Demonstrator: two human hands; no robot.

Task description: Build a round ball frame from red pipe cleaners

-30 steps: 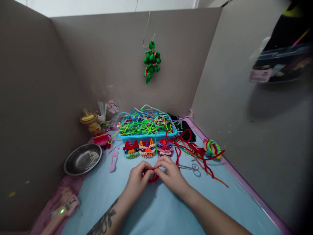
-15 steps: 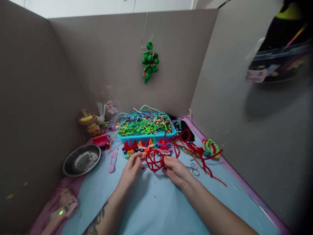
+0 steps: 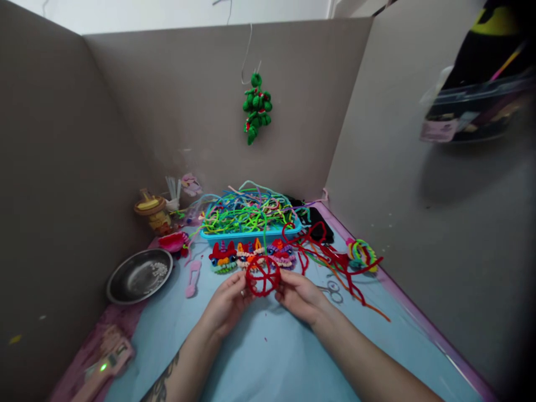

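My left hand and my right hand together hold up a red pipe-cleaner ring with crossed spokes, each hand pinching one side of it above the blue mat. Just behind the ring stand three small colourful pipe-cleaner figures. A blue tray heaped with bright pipe cleaners sits behind them. Loose red pipe cleaners trail to the right of my right hand.
Scissors lie right of my right hand. A metal bowl sits at the left, a pink tool with a green light at the lower left, coiled coloured rings at the right. A green figure hangs on the back wall. Grey panels enclose the desk.
The hands lifted the red piece off the mat and spread it into an upright round ring, then drew slightly closer together around it.
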